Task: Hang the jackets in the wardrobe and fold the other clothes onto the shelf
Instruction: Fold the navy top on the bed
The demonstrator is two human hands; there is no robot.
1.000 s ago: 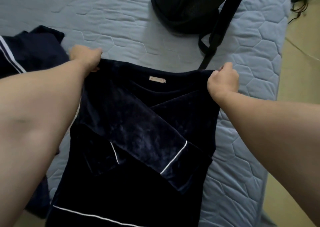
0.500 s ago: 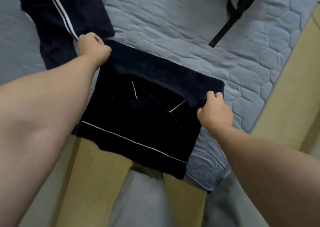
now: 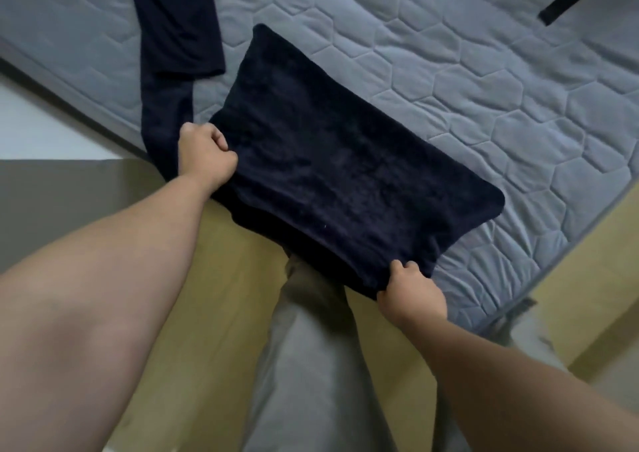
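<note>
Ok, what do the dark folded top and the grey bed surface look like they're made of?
The folded top looks like navy velvet or velour: a soft, short pile with patchy sheen where the nap lies differently. The mattress cover looks like grey quilted fabric, matt, stitched in hexagons that puff between the seams.

Soft, even indoor light fell over the folded dark navy velvet garment [image 3: 345, 161], rather dim and without glare. The cloth read almost black, its folds lost but for a faint sheen on top. Beyond the garment, the grey-blue quilted mattress [image 3: 484, 88] showed its stitching by shallow shading only. Left of the garment, a pale white surface [image 3: 45, 123] was the brightest patch, nearly washed out. Below the garment, a weak shadow darkened the grey trouser leg [image 3: 311, 313]. The whole picture was slightly soft. The mattress edge bowed, and the bare forearms [image 3: 103, 296] swelled towards the lower corners.
</note>
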